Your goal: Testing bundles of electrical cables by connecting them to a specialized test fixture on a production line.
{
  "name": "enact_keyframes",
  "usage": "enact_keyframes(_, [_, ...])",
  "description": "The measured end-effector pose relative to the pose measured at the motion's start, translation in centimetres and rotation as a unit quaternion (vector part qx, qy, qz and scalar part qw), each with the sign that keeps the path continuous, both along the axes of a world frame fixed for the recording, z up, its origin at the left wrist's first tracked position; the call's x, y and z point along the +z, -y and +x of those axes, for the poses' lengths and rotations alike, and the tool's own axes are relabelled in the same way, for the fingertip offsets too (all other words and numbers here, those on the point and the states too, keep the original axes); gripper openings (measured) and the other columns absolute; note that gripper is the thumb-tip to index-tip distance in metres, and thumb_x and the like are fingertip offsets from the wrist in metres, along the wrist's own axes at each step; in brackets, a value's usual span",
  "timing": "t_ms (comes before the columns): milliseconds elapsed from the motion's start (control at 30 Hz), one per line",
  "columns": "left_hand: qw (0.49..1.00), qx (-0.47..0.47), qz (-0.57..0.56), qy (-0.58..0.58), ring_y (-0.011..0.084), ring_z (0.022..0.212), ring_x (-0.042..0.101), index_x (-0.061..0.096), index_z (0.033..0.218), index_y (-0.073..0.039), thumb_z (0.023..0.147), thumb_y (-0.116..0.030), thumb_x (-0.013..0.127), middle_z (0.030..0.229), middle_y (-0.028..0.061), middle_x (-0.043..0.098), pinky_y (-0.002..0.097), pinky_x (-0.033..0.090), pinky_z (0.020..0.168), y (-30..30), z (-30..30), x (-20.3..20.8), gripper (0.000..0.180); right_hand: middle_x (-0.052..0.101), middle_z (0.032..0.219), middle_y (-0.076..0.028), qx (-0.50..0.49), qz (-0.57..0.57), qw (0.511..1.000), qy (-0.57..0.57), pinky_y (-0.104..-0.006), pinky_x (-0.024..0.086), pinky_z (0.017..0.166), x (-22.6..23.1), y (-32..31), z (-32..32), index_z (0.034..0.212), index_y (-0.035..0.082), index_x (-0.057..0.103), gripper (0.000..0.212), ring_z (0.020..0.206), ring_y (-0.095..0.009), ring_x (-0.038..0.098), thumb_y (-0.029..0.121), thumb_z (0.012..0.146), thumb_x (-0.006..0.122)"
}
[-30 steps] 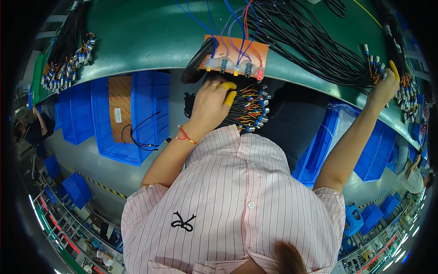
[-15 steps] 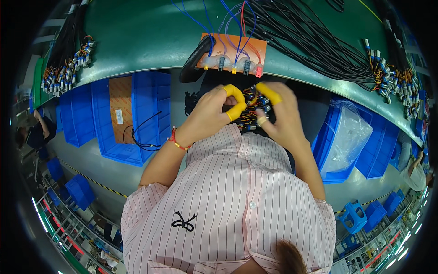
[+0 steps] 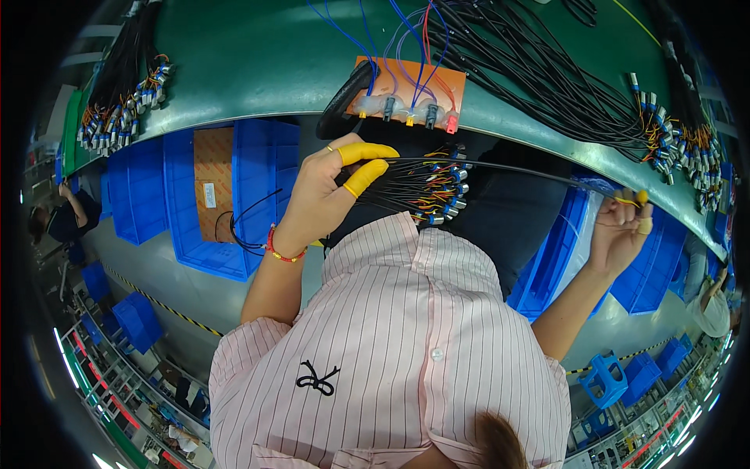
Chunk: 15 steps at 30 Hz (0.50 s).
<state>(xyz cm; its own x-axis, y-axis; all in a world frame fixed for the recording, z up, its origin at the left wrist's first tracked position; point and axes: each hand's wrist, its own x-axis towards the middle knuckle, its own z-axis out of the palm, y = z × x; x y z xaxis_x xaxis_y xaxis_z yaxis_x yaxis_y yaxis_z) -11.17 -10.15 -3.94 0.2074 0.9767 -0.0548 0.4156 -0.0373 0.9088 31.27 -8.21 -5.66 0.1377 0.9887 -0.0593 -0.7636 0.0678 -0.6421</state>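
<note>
A single black cable (image 3: pixel 500 165) stretches from my left hand out to my right. My left hand (image 3: pixel 332 184), with yellow finger cots on thumb and forefinger, pinches it above my lap. Far out to the right, my right hand (image 3: pixel 621 227) is closed on the cable's other end, slightly blurred, with a yellow wire showing by the fingers. A bundle of black cables (image 3: pixel 426 191) with silver-and-blue connector ends and orange-yellow wires lies on my lap beneath the stretched cable. Just beyond, an orange board (image 3: pixel 453 86) with yellow, dark and red plugs and blue, purple and red wires sits at the table edge.
Many black cables (image 3: pixel 539 86) with silver connectors lie on the green table (image 3: pixel 250 62), and another bunch (image 3: pixel 129 109) hangs at its left. Blue bins (image 3: pixel 262 187) stand below the left side; a blue bin with clear plastic (image 3: pixel 558 234) stands right. A blue stool (image 3: pixel 605 377) is behind.
My right hand has swung far to the right, drawing one cable out straight from the bundle. My left hand has shifted left, and the connector ends on my lap are now uncovered.
</note>
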Motion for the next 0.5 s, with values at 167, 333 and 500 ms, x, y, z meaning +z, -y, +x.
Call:
enact_keyframes(167, [0.946, 0.085, -0.118, 0.29, 0.0155, 0.08, 0.058, 0.064, 0.111, 0.003, 0.091, -0.008, 0.063, 0.091, 0.0059, 0.062, 0.0279, 0.047, 0.074, 0.2, 0.5, -1.2, 0.023, 0.044, 0.081, -0.005, -0.289, -0.144, 0.946, -0.021, -0.0324, 0.041, 0.082, 2.3, -1.0, -1.5, 0.113, -0.003, 0.054, 0.025, 0.079, -0.015, 0.043, 0.017, 0.098, 0.051])
enact_keyframes(333, [0.788, 0.096, -0.133, 0.594, 0.017, 0.085, 0.062, 0.057, 0.12, 0.003, 0.099, -0.017, 0.052, 0.105, 0.0125, 0.065, 0.0284, 0.053, 0.074, 0.7, 2.3, -3.1, 0.029, 0.035, 0.076, -0.005, -0.047, -0.048, 0.987, -0.143, -0.0316, 0.031, 0.068, -1.0, 0.6, 3.0, 0.108, -0.003, 0.053, 0.026, 0.072, -0.016, 0.032, 0.015, 0.089, 0.055])
enact_keyframes(500, [0.78, 0.092, -0.192, 0.588, 0.0113, 0.065, 0.054, 0.057, 0.119, 0.003, 0.103, -0.026, 0.044, 0.088, 0.0077, 0.06, 0.0226, 0.047, 0.057, 1.1, 3.8, -2.9, 0.035, 0.033, 0.073, -0.006, -0.066, -0.044, 0.993, -0.084, -0.0316, 0.027, 0.066, -0.9, 0.5, 2.0, 0.089, 0.0, 0.048, 0.022, 0.07, -0.017, 0.028, 0.009, 0.07, 0.055])
